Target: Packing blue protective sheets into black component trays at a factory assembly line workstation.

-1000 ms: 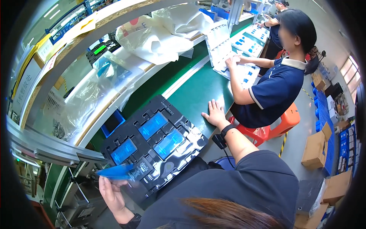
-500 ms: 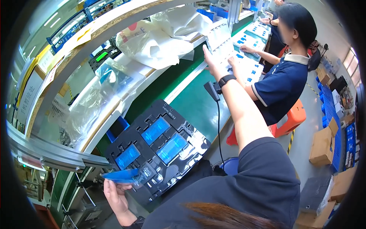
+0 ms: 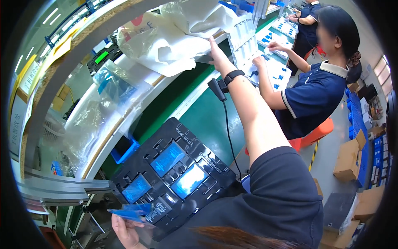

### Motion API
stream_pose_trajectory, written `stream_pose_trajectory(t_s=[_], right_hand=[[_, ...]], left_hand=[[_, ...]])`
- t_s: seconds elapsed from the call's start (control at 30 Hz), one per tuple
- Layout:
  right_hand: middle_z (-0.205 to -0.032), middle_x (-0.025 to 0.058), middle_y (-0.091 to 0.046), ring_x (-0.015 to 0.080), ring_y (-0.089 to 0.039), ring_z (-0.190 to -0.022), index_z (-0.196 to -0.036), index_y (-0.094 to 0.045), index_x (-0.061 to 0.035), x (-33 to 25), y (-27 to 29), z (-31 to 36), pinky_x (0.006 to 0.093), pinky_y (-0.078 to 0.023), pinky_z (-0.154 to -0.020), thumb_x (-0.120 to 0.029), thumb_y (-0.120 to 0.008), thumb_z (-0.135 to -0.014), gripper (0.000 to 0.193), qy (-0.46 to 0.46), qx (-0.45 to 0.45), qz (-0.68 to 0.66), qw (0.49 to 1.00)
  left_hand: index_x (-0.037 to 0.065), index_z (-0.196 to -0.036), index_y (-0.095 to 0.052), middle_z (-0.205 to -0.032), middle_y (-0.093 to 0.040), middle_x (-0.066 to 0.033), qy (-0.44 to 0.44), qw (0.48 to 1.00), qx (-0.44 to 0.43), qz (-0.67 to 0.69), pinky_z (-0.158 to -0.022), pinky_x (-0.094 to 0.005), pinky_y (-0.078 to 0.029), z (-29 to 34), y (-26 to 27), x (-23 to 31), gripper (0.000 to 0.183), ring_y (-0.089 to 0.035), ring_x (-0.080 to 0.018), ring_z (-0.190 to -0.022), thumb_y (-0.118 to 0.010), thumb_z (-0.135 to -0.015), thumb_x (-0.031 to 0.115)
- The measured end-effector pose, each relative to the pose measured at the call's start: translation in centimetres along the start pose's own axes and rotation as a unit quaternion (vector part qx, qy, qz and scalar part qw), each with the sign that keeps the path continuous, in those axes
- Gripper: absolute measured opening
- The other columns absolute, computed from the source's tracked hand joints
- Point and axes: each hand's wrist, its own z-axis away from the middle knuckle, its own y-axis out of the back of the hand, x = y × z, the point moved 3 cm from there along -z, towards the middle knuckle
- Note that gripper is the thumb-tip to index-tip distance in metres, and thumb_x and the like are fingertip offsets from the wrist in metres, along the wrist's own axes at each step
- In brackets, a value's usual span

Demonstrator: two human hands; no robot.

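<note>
your right hand (image 3: 215,52) is stretched far out, up to the far side of the green belt (image 3: 207,120). its fingers lie flat and spread on the white plastic bag (image 3: 166,37) that sits on the shelf there. it rests on the bag, and you cannot tell if it grips any of it. a black band with a cord (image 3: 226,83) is around that wrist, and the cord hangs down toward you.

your left hand (image 3: 124,230) is low and near, at the bottom left. its fingers are pinched on a thin blue sheet (image 3: 130,212), which sticks out to the left, just over the near corner of the black tray (image 3: 174,182).

the black tray lies right in front of you, tilted like a diamond. it holds flat blue pieces (image 3: 168,157) in its pockets. your left hand is just beside its near left corner. your right hand is well apart from it, far up and to the right.

so your two hands are a long way from each other.

on the right, another person in a dark blue shirt (image 3: 315,99) sits on an orange stool (image 3: 315,133) and has both hands on a white tray (image 3: 269,70) with blue parts.
</note>
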Motion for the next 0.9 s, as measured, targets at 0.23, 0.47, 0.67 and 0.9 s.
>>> stream_pose_trajectory(t_s=[0.23, 0.47, 0.67, 0.9], right_hand=[[-0.143, 0.0174, -0.023, 0.0391, -0.024, -0.129, -0.14, -0.02, -0.0085, 0.6, -2.6, 1.3, 0.0538, -0.026, -0.099, -0.063, -0.032, -0.085, 0.078, -0.032, 0.033, -0.022, 0.999], [-0.136, 0.0253, -0.029, 0.0369, -0.038, -0.119, -0.137, -0.023, -0.001, 1.1, -1.5, 9.3, 0.0537, -0.035, -0.091, -0.06, -0.045, -0.082, 0.083, -0.184, 0.093, 0.001, 0.979], [-0.118, 0.0197, -0.048, 0.0287, -0.049, -0.106, -0.125, -0.041, 0.0028, -7.1, -5.6, 20.0, 0.0405, -0.042, -0.088, -0.035, -0.059, -0.083, 0.06, 0.009, -0.154, 0.011, 0.988], [-0.109, 0.0192, -0.051, 0.0233, -0.052, -0.101, -0.119, -0.043, 0.0061, -10.7, -14.3, 30.5, 0.0331, -0.042, -0.087, -0.033, -0.06, -0.082, 0.056, 0.144, -0.45, 0.035, 0.88]], left_hand=[[-0.001, -0.105, -0.051, -0.083, -0.062, -0.0103, 0.002, 1.0, 0.02, -0.019, -0.058, -0.0261, -0.048, 0.4, -0.6, 0.3, 0.033, -0.06, -0.0177, -0.066, -0.043, -0.093, 0.029], [-0.004, -0.107, -0.046, -0.084, -0.062, -0.0145, -0.046, 0.999, -0.012, 0.007, -0.052, -0.0213, -0.048, -0.2, -1.3, -0.2, 0.033, -0.057, -0.0144, -0.053, -0.041, -0.094, 0.026], [-0.003, -0.107, -0.048, -0.087, -0.061, -0.0132, -0.048, 0.997, -0.06, 0.017, -0.053, -0.0229, -0.049, 0.0, -0.8, 0.7, 0.031, -0.06, -0.0149, -0.061, -0.042, -0.094, 0.025], [-0.003, -0.106, -0.046, -0.083, -0.06, -0.013, -0.091, 0.993, -0.014, 0.073, -0.051, -0.0248, -0.049, -1.6, -2.4, 1.0, 0.031, -0.059, -0.0171, -0.058, -0.042, -0.094, 0.026]])
